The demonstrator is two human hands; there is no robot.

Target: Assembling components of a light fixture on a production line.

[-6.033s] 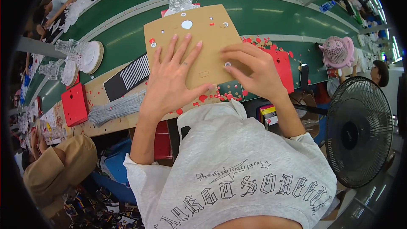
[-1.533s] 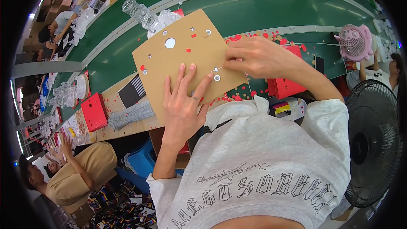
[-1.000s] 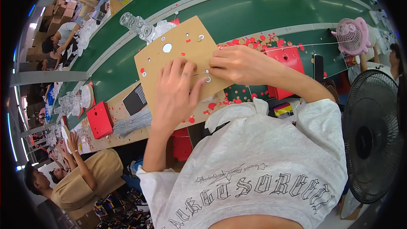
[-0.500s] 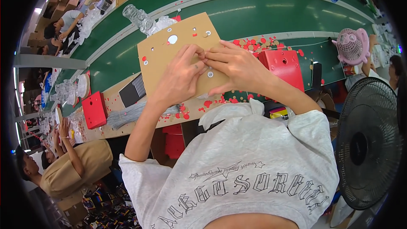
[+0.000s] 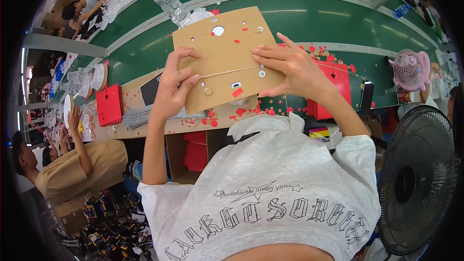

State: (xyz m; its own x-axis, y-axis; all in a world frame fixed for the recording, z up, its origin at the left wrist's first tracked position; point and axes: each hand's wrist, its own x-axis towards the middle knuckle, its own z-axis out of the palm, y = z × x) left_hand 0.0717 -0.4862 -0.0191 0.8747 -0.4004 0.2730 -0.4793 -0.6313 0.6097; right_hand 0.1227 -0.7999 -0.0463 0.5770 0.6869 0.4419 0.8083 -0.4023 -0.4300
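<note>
A brown cardboard sheet (image 5: 224, 58) lies tilted in front of me, with a round hole, small slots and several metal-rimmed eyelets. A thin pale cord (image 5: 227, 73) runs across its lower half, between my two hands. My left hand (image 5: 175, 84) is at the sheet's left edge, fingers curled, thumb and forefinger pinched at the cord's left end. Spread over the right side is my right hand (image 5: 292, 70), its fingers stretched on the cardboard and its thumb apart near the lower eyelet. Whether it also holds the cord's right end is hidden. Small red scraps lie on the sheet.
Red card pieces (image 5: 333, 84) stand right of the sheet, another red piece (image 5: 109, 105) to the left. Grey wires (image 5: 145, 117) lie bundled on the bench near red and brown paper discs. A pink fan (image 5: 408, 70) and black fan (image 5: 411, 179) are at right. People work at left.
My hands, earlier close together at the sheet's middle, have drawn apart to its two sides. The cord now shows between them. The cardboard sits slightly further right in view.
</note>
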